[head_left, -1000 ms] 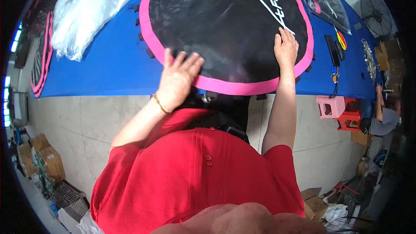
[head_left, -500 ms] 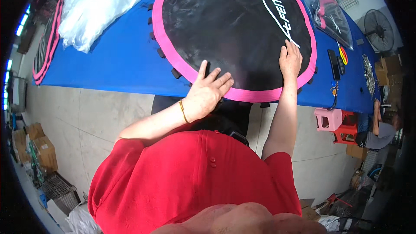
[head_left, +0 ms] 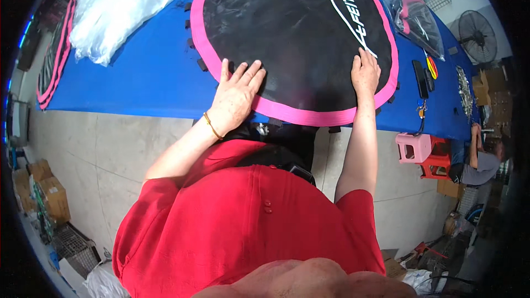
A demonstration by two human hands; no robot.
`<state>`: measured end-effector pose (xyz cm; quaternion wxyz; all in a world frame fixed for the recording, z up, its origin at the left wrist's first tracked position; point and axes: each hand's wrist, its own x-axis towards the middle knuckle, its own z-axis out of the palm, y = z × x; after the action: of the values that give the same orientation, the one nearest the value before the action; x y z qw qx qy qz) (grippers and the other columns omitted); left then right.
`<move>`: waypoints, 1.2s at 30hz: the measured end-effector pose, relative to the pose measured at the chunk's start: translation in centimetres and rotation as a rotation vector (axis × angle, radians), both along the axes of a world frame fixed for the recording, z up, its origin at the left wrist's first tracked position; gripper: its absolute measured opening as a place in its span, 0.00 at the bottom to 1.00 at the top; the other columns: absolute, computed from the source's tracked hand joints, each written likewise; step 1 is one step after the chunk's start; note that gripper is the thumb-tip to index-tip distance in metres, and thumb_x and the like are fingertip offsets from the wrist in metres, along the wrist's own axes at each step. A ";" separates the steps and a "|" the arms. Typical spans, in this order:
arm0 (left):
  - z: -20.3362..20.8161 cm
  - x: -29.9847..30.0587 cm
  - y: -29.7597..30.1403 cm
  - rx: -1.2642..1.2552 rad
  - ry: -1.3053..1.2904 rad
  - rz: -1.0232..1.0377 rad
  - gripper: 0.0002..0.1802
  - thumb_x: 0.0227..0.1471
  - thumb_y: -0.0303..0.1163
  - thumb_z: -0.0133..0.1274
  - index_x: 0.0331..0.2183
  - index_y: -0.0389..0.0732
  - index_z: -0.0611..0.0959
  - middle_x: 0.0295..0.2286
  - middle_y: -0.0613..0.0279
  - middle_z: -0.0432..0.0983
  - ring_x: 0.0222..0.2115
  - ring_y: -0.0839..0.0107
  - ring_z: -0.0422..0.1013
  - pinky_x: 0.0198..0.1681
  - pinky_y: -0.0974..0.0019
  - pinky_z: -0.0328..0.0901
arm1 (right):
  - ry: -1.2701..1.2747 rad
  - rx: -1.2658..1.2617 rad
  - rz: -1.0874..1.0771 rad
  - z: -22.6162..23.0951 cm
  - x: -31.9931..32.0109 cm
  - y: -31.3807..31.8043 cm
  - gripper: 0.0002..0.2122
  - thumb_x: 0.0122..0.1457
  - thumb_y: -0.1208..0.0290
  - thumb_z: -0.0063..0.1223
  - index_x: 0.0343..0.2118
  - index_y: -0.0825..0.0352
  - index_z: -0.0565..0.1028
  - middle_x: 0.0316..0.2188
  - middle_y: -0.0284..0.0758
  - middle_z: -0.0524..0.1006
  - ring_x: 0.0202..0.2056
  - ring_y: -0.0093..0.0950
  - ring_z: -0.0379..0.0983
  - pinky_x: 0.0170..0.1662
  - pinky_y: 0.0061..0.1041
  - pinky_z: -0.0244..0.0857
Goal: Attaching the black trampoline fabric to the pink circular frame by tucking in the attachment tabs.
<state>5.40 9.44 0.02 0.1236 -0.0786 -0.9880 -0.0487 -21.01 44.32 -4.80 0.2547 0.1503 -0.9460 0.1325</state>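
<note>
A large round black mat (head_left: 292, 38) with a pink border and white lettering lies spread on the blue table (head_left: 138, 85). Small black tabs stick out around its rim. My left hand (head_left: 234, 96) rests flat on the mat's near left border, its fingers spread over the black part. Close to the white lettering, my right hand (head_left: 365, 76) lies flat on the black fabric near the right border, fingers stretched forward. Neither hand grips anything.
A heap of clear plastic bags (head_left: 124, 11) lies at the back left, beside folded pink-edged black pieces (head_left: 55, 58). To the right are a bagged black-and-pink piece (head_left: 414, 14), a black phone-like object (head_left: 420, 79) and small metal parts (head_left: 464, 91). Stools (head_left: 414, 148) and another person (head_left: 480, 165) are beyond.
My left hand has slid left along the near border, its fingers now pointing forward. The right hand stays at about the same place on the mat.
</note>
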 end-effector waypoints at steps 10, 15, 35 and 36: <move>-0.5 1.8 -4.4 0.080 0.184 0.229 0.28 0.68 0.41 0.56 0.63 0.38 0.78 0.68 0.48 0.67 0.70 0.47 0.60 0.73 0.28 0.46 | -0.075 -0.207 0.398 7.9 6.2 -7.6 0.14 0.67 0.69 0.56 0.48 0.69 0.85 0.49 0.51 0.85 0.54 0.49 0.81 0.61 0.42 0.73; -0.9 2.2 -4.6 0.098 0.083 0.324 0.37 0.67 0.53 0.56 0.66 0.36 0.75 0.70 0.44 0.64 0.73 0.44 0.56 0.73 0.25 0.43 | 0.003 -0.173 0.858 9.7 14.2 -15.3 0.11 0.62 0.74 0.61 0.46 0.68 0.84 0.49 0.45 0.84 0.53 0.43 0.80 0.59 0.43 0.71; -1.6 1.7 -6.0 0.238 0.077 0.382 0.52 0.62 0.57 0.57 0.73 0.31 0.61 0.74 0.40 0.52 0.76 0.45 0.48 0.77 0.36 0.39 | -0.251 0.044 0.874 8.1 16.6 -19.0 0.18 0.63 0.72 0.60 0.55 0.70 0.78 0.50 0.41 0.81 0.52 0.41 0.77 0.60 0.41 0.68; -1.6 1.8 -6.0 0.226 0.073 0.383 0.52 0.63 0.57 0.56 0.73 0.31 0.61 0.74 0.41 0.52 0.76 0.45 0.48 0.77 0.35 0.39 | -0.247 0.073 0.901 8.0 16.7 -19.1 0.18 0.64 0.71 0.60 0.56 0.69 0.78 0.50 0.41 0.81 0.53 0.41 0.77 0.61 0.41 0.68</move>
<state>7.15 3.47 -1.61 0.1744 0.1229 -0.9680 -0.1320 -4.32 25.24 3.22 0.0518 0.5379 -0.8139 0.2133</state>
